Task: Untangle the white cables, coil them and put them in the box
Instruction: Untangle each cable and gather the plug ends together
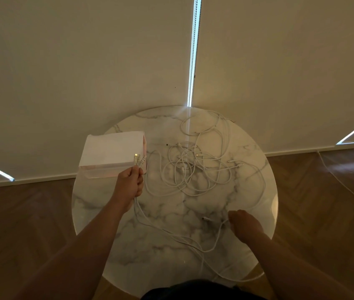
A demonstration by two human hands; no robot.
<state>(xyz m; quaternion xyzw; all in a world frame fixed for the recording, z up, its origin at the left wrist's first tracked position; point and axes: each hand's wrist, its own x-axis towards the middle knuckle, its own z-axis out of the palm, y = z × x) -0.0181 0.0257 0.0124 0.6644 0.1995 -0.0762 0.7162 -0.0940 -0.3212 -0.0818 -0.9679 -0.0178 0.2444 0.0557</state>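
A tangle of white cables (193,167) lies spread over the middle and far right of the round marble table (167,215). My left hand (131,182) grips the plug ends of two or three cables, the plugs sticking up in front of the white box (113,151) at the table's left edge. Those cables trail down from my fist across the near part of the table. My right hand (244,225) rests at the near right, fingers curled around a cable strand next to a loose plug (206,218).
Closed beige roller blinds hang right behind the table. Wooden floor surrounds it. One thin white cable (353,204) runs over the floor on the right. The box overhangs the table's left rim.
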